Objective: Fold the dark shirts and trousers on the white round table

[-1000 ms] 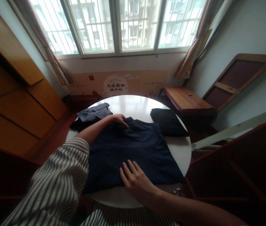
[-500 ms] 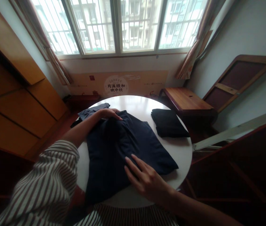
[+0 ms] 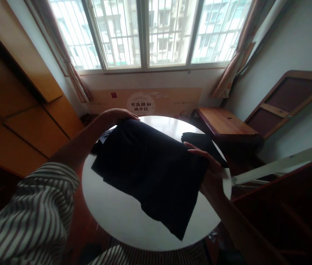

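A dark navy garment (image 3: 150, 165), folded over into a broad piece, is held up by both hands above the white round table (image 3: 112, 221). Its exact kind does not show. My left hand (image 3: 121, 114) is closed on the far left corner, its fingertips partly hidden by the cloth. On the right edge, my right hand (image 3: 207, 160) grips the same garment, with fingers on top and the thumb side hidden. Just beyond my right hand lies a folded black cloth (image 3: 202, 141). A grey-blue cloth (image 3: 106, 135) shows partly behind the garment at the left.
A low wooden table (image 3: 224, 121) stands beyond the round table at the right, near a leaning wooden panel (image 3: 291, 99). Wooden cabinets (image 3: 34, 136) line the left side. A barred window (image 3: 167, 33) and a printed banner (image 3: 169, 99) are ahead.
The navy garment has been lifted and folded over. My right hand has moved right and away from me, from lying on the cloth to gripping its right edge. My left hand has risen slightly.
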`<state>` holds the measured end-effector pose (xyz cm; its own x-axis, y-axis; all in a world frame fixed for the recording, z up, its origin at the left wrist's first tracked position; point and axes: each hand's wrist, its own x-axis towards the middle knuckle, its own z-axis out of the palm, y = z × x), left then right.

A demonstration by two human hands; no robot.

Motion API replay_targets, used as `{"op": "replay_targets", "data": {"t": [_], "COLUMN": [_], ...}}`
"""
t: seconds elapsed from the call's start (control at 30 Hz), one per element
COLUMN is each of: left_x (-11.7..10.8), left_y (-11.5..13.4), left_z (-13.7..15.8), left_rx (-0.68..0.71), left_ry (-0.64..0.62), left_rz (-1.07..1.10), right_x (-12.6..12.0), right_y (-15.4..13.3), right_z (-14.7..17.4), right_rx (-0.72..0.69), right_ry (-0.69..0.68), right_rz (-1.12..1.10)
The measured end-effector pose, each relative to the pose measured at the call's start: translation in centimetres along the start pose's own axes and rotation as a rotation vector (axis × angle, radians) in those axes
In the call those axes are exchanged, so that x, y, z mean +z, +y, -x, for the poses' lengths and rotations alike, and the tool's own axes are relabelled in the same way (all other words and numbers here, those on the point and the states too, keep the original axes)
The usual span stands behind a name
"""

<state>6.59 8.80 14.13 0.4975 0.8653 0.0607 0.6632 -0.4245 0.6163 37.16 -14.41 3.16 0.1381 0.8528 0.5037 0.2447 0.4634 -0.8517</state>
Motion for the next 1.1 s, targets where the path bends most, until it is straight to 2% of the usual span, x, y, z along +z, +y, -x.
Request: {"op": "replay_targets", "data": {"t": [0.1,0.13,0.2,0.27,0.33,0.43,0.5,0.6,0.7,0.87,1.0,1.1], "left_x": [4.5,5.9,8.2,10.0,11.6,13.4,14.2,14.7,14.8,15.6,16.2,16.1], "left_y": [-2.0,-2.5,-3.0,-3.1,-2.8,-2.2,-2.1,-2.8,-4.3,-6.4,-6.8,-6.8], "left_z": [-2.4,-2.8,-2.9,-2.1,-0.6,3.0,5.6,9.1,11.4,13.1,13.4,13.6], "left_rx": [-0.257,-0.283,-0.263,-0.213,-0.066,0.292,0.48,0.621,0.678,0.74,0.754,0.805], "left_ry": [-0.158,-0.124,-0.049,-0.018,-0.007,-0.056,-0.117,-0.206,-0.243,-0.208,-0.126,-0.115], "left_rz": [-0.123,-0.183,-0.254,-0.268,-0.319,-0.426,-0.468,-0.487,-0.464,-0.509,-0.531,-0.513], "right_x": [-0.3,-0.9,-2.3,-3.6,-4.5,-4.8,-4.5,-3.7,-2.9,-2.0,-2.0,-2.5], "right_y": [5.5,7.1,9.6,10.9,11.3,11.0,10.4,9.6,9.1,8.7,8.4,8.6], "right_z": [-0.1,0.3,1.4,2.7,3.8,4.5,4.6,4.4,4.4,4.0,3.8,4.1], "right_rx": [0.196,0.226,0.19,0.042,-0.14,-0.346,-0.466,-0.652,-0.746,-0.71,-0.61,-0.556], "right_ry": [-0.049,-0.09,-0.18,-0.26,-0.349,-0.459,-0.497,-0.603,-0.694,-0.765,-0.791,-0.818], "right_rz": [0.075,0.139,0.31,0.502,0.682,0.917,1.015,0.984,0.866,0.72,0.595,0.546]}}
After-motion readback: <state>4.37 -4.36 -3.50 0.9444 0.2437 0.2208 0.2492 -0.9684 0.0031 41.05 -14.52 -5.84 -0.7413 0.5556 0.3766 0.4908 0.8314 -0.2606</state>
